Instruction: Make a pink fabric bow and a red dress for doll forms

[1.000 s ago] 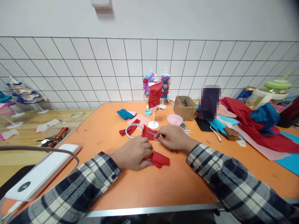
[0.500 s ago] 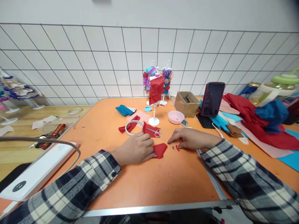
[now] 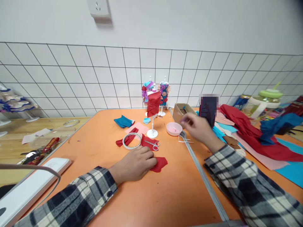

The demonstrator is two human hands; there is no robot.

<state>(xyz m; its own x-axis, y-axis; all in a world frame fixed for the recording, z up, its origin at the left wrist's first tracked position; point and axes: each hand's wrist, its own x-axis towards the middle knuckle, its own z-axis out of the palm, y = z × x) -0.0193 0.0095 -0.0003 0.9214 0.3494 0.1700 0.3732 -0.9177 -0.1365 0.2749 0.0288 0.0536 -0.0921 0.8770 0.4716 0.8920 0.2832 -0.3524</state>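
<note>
My left hand [image 3: 135,160] rests on the table with its fingers curled over the left edge of a small red fabric piece [image 3: 160,164], which lies flat. Up beside the cardboard box [image 3: 178,112] is my right hand [image 3: 197,127], its fingers drawn together and blurred; whatever is between them cannot be made out. Small scissors [image 3: 155,146] lie on another red cloth [image 3: 147,141]. Left of them, a roll of tape [image 3: 125,145] sits over gathered red fabric [image 3: 120,142]. Behind stands a mini dress form [image 3: 152,134] draped in red cloth [image 3: 153,104].
A pink bowl [image 3: 174,130] stands near the box. Blue fabric [image 3: 123,121] lies at the back left. On the right are a phone [image 3: 208,108], piled red cloth [image 3: 246,130] and a lidded jug [image 3: 262,102]. A white power bank [image 3: 47,176] lies at the left edge.
My right hand has lifted off the table and moved up and right toward the box. The small scraps beside the red piece are gone from the table. The view has tilted upward.
</note>
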